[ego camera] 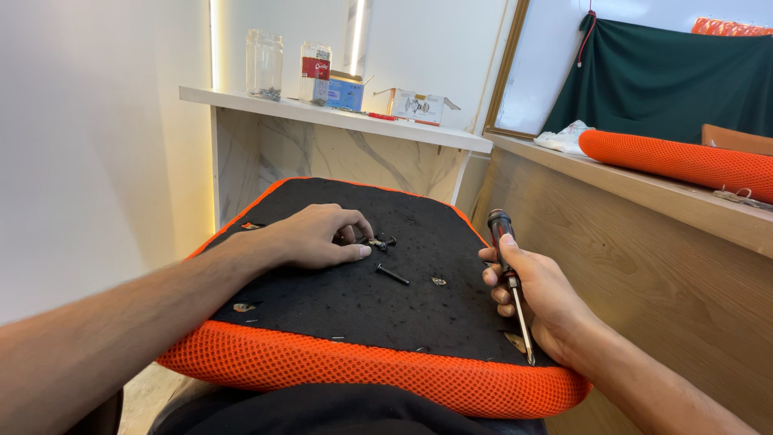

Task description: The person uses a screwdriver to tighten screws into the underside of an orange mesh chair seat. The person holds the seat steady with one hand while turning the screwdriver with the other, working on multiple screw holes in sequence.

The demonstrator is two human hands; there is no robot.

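An upturned seat cushion [322, 314], black underneath with an orange mesh rim, lies across my lap. My left hand [318, 236] rests on the black fabric, its fingertips pinching at a small cluster of dark bolts [380, 241]. A single black bolt [392, 275] lies loose just in front of that hand. My right hand [535, 294] is at the cushion's right edge, closed around a screwdriver [508, 274] with a black and red handle; its metal shaft points down toward me.
A marble-look shelf [338, 117] behind the cushion carries glass jars [264, 66], a blue box and an open cardboard box [419, 105]. To the right runs a wooden counter [668, 234] bearing an orange mesh cushion [684, 161] and dark green cloth.
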